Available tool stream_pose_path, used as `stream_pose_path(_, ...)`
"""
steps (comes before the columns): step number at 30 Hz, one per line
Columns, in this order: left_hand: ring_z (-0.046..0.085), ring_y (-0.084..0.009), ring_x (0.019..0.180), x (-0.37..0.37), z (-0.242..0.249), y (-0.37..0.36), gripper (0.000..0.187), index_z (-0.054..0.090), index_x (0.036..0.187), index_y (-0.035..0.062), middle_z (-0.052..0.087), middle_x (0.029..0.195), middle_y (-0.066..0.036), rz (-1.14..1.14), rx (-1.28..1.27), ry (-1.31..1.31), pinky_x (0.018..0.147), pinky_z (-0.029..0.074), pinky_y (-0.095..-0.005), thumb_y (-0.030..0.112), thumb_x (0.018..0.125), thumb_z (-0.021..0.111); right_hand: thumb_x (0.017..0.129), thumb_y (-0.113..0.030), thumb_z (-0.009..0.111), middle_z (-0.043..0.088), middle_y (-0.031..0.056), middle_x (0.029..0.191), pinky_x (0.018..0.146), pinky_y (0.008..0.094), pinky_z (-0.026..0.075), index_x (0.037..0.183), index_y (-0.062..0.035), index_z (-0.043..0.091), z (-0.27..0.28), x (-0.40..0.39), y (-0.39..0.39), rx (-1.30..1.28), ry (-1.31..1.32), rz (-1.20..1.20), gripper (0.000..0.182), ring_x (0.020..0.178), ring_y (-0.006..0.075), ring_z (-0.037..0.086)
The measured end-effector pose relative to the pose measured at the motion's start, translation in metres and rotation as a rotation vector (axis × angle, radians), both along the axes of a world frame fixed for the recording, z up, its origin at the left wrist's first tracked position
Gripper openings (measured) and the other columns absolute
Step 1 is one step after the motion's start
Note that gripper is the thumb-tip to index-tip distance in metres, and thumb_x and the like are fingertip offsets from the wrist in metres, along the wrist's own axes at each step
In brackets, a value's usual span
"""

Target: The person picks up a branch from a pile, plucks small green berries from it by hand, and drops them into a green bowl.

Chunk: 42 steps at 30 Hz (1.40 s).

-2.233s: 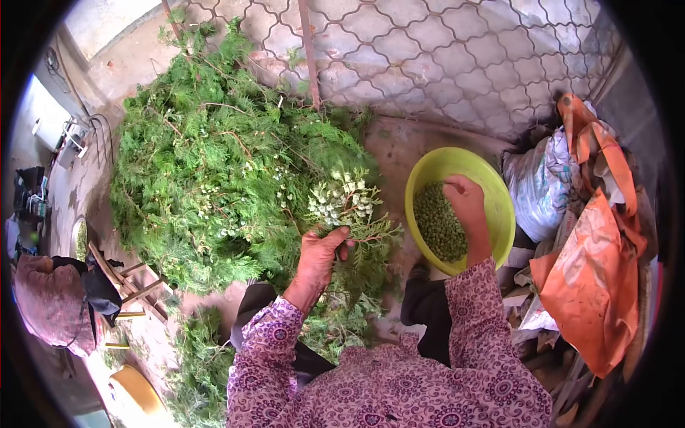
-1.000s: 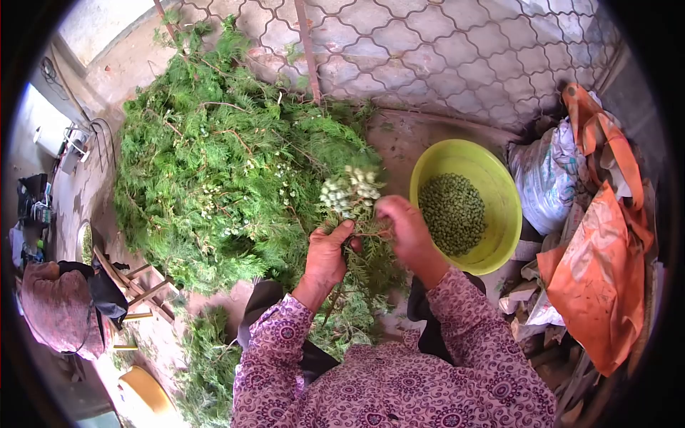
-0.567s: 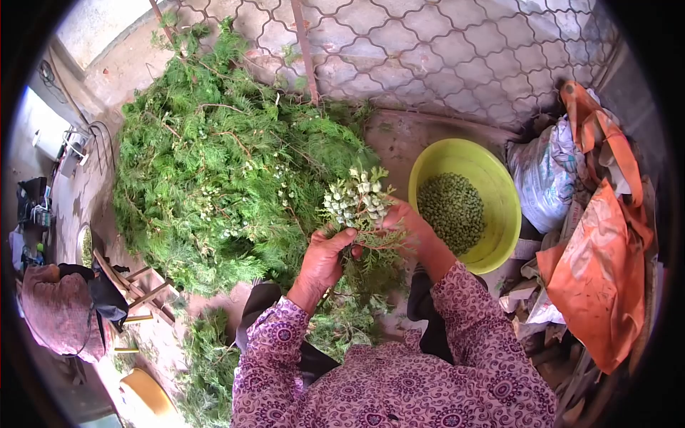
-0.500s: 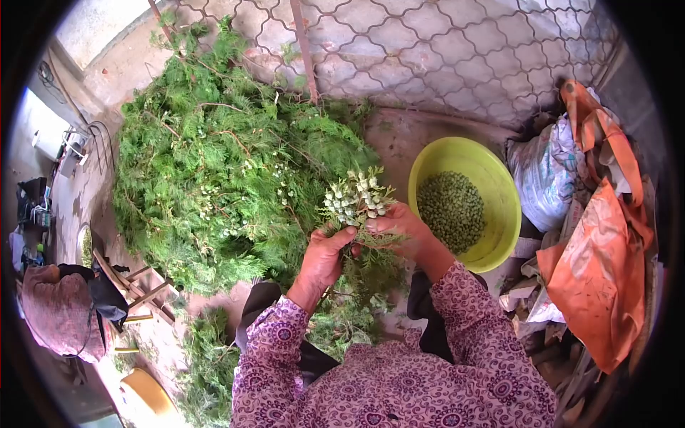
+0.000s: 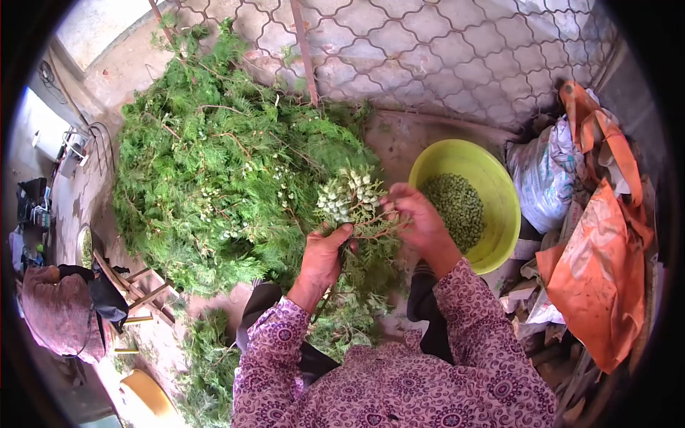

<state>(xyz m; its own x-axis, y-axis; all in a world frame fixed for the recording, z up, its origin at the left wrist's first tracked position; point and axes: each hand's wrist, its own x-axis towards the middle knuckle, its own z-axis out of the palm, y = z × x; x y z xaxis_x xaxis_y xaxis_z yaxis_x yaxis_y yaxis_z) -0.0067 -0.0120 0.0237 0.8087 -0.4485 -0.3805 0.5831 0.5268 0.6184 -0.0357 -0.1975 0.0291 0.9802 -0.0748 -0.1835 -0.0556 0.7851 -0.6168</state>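
Note:
My left hand (image 5: 322, 260) is closed round the stem of a cypress-like evergreen branch (image 5: 367, 222). At its top sits a cluster of pale green cones (image 5: 348, 197). Just right of the cluster is my right hand (image 5: 421, 220), its fingers curled together beside the side twigs. Whatever lies between those fingertips is too small to make out. A yellow-green basin (image 5: 505, 235) stands right of my right hand, with many small green cones (image 5: 453, 210) in its bottom.
A big heap of cut evergreen branches (image 5: 207, 164) lies ahead and left, against a wire mesh fence (image 5: 414, 53). On the right are a white woven sack (image 5: 546, 175) and an orange sack (image 5: 599, 267). Another person (image 5: 61, 314) sits at left, near a wooden stool (image 5: 151, 296).
My right hand has drawn back slightly to the right from the cone cluster, its fingers more curled. The cluster has shifted a little left; my left hand keeps its hold.

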Motion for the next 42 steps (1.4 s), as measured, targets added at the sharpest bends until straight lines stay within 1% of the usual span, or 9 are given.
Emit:
stream_pose_path(5,0.058,-0.0146,0.067,-0.002,-0.012,-0.002,0.028,0.047,0.1,-0.0053,0.06,0.082,-0.008,0.077,0.126,0.0,0.06,0.049,-0.0262,-0.003,0.075,0.059,0.079,-0.001,0.052,0.057,0.0047,0.075,0.046,0.0176,0.039,0.085,-0.0042,0.055,0.021,-0.006,-0.011,-0.111,-0.061,0.0,0.008,0.058,0.0073,0.051)
stream_pose_path(11,0.059,-0.013,0.073,-0.004,-0.014,-0.006,0.02,0.052,0.097,-0.0046,0.06,0.085,-0.008,0.015,0.161,-0.011,0.064,0.049,-0.0243,-0.001,0.078,0.057,0.074,-0.007,0.063,0.051,-0.0017,0.063,0.047,0.0199,0.037,0.087,-0.0002,0.058,-0.001,-0.008,0.034,-1.154,-0.126,0.06,0.015,0.055,0.0044,0.045)
stream_pose_path(21,0.056,-0.0102,0.07,-0.008,-0.02,-0.007,0.015,0.056,0.095,-0.002,0.06,0.085,-0.005,-0.15,0.233,-0.138,0.063,0.046,-0.0215,0.001,0.081,0.052,0.07,-0.009,0.06,0.051,0.0152,0.062,0.047,0.03,0.039,0.077,-0.0009,0.055,-0.01,-0.009,0.045,-1.728,-0.378,-0.24,0.012,0.049,0.0153,0.048)
stream_pose_path(25,0.055,-0.01,0.069,-0.009,-0.021,-0.006,0.014,0.055,0.094,-0.0016,0.06,0.084,-0.005,-0.12,0.233,-0.137,0.06,0.046,-0.022,0.001,0.081,0.051,0.073,-0.008,0.058,0.049,0.0091,0.055,0.042,0.0287,0.035,0.074,-0.0031,0.056,0.005,-0.011,0.041,-1.376,-0.222,-0.073,0.006,0.043,0.0124,0.043)
stream_pose_path(27,0.056,-0.0101,0.069,-0.007,-0.024,-0.006,0.014,0.055,0.094,-0.0013,0.06,0.083,-0.005,-0.108,0.27,-0.123,0.061,0.047,-0.0224,0.001,0.081,0.052,0.077,-0.008,0.056,0.045,-0.0006,0.05,0.039,0.0222,0.031,0.075,-0.0007,0.056,0.022,-0.011,0.029,-0.697,0.106,0.344,0.007,0.043,0.0062,0.041)
stream_pose_path(31,0.057,-0.0109,0.07,-0.008,-0.021,-0.011,0.013,0.054,0.094,-0.0008,0.06,0.084,-0.005,-0.035,0.193,-0.12,0.063,0.048,-0.024,0.001,0.081,0.054,0.078,-0.007,0.054,0.047,-0.0026,0.055,0.039,0.0191,0.03,0.082,-0.0001,0.056,0.034,-0.017,0.009,-0.628,-0.04,0.205,0.008,0.044,0.0043,0.04)
stream_pose_path(38,0.059,-0.0138,0.07,-0.005,-0.026,-0.008,0.011,0.055,0.091,0.0,0.062,0.084,-0.006,-0.019,0.109,-0.074,0.064,0.05,-0.0259,-0.001,0.081,0.053,0.07,-0.008,0.06,0.06,0.0077,0.08,0.065,0.0255,0.046,0.091,-0.0034,0.059,0.003,-0.028,-0.1,-1.613,0.058,-0.551,0.021,0.073,0.0147,0.057)
stream_pose_path(40,0.06,-0.0157,0.069,-0.004,-0.022,-0.009,0.009,0.056,0.089,0.0,0.062,0.084,-0.008,-0.011,0.081,-0.046,0.062,0.051,-0.0273,-0.001,0.081,0.053,0.067,-0.008,0.061,0.06,0.0102,0.083,0.068,0.0263,0.045,0.092,-0.0014,0.059,0.0,-0.032,-0.114,-2.437,0.163,-0.823,0.026,0.076,0.0167,0.057)
stream_pose_path(42,0.06,-0.0165,0.069,-0.003,-0.017,-0.012,0.008,0.057,0.088,-0.0002,0.062,0.083,-0.008,-0.015,0.07,-0.051,0.061,0.051,-0.0281,-0.001,0.08,0.053,0.068,-0.009,0.061,0.06,0.0091,0.082,0.068,0.0253,0.045,0.091,-0.0007,0.059,-0.005,-0.031,-0.117,-2.326,0.076,-0.786,0.024,0.075,0.0158,0.057)
